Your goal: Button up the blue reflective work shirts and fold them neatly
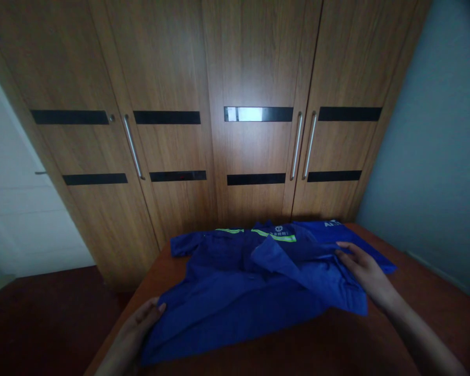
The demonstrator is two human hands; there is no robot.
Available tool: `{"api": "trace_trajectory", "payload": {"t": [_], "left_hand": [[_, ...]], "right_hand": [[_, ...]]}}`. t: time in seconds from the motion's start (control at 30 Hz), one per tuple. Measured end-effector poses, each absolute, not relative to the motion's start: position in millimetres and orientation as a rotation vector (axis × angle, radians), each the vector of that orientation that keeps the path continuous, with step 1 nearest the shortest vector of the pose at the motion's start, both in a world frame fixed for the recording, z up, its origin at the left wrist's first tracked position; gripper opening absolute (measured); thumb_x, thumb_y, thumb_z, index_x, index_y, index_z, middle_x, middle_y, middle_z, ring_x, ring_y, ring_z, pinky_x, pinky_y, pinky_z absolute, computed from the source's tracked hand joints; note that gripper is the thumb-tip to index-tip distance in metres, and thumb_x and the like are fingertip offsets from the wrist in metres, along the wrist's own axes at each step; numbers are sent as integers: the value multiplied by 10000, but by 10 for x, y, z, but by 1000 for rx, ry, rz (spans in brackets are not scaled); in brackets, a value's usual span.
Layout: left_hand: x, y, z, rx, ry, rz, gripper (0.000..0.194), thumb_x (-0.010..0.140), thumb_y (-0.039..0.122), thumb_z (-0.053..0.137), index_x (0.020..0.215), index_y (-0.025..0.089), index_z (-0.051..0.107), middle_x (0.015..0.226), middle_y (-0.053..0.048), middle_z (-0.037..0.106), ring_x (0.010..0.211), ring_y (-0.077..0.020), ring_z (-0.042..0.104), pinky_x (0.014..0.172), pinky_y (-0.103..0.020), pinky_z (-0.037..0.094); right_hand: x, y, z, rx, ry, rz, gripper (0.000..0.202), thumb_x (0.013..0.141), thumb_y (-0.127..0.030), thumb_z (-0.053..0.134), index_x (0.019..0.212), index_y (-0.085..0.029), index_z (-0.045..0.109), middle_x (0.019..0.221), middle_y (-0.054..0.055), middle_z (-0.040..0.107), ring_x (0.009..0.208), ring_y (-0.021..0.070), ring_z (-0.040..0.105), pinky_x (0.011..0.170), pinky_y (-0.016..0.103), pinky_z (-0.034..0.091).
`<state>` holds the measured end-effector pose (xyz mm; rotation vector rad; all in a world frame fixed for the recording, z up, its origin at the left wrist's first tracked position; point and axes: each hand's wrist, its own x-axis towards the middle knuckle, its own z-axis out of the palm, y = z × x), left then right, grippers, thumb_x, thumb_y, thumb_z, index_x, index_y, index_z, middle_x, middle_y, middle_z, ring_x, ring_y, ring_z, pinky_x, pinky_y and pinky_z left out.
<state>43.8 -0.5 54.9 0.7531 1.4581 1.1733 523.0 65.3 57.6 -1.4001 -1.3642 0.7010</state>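
A blue short-sleeved work shirt (227,292) with yellow-green reflective strips and a white chest print lies spread over a reddish-brown table (360,350). My left hand (135,329) pinches the shirt's lower left edge between thumb and fingers. On the other side, my right hand (362,269) is closed on the shirt's right side, where the cloth is lifted and folded over toward the middle. Behind my right hand lies a second blue cloth piece (358,237) with white letters, partly covered by the shirt.
Directly behind the table stands a wooden wardrobe (254,151) with black strips and metal handles. A pale blue wall (434,172) rises on the right. At the far left is a white door (27,219), with dark red floor (50,318) below it.
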Motion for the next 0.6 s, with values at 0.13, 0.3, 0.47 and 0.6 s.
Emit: {"api": "trace_trajectory", "payload": {"t": [0.13,0.3,0.47,0.6], "left_hand": [[392,-101,501,1053,1624,1078,364,608,522,691,837,245,637,901,-32,736,941,-302,665,863,-395,521],[152,-133,302,1442,1852,940,313,658,488,610,879,270,647,999,-50,723,1050,-341,619,973,-445,448],[156,-178,165,1723,2124,975,423,673,450,591,1032,231,639,1199,-113,633,1171,-373,526,1062,-503,334],[575,-329,104,1826,1982,963,268,760,412,553,976,312,677,1091,-44,682,1054,-303,601,1008,-418,408]], "right_hand": [[5264,566,290,-1633,-1866,511,266,775,-408,542,934,-233,664,812,55,703,830,272,668,785,373,484],[5288,330,3,-1973,-1997,327,262,798,-284,479,980,-238,661,958,97,712,915,303,669,796,415,493],[4988,167,48,-2021,-1878,12,325,881,-287,380,1108,-232,605,1119,133,656,903,299,672,733,431,522],[4336,-57,37,-1509,-2115,124,260,912,-286,418,1077,-292,620,1114,36,663,994,202,643,876,329,501]]}}
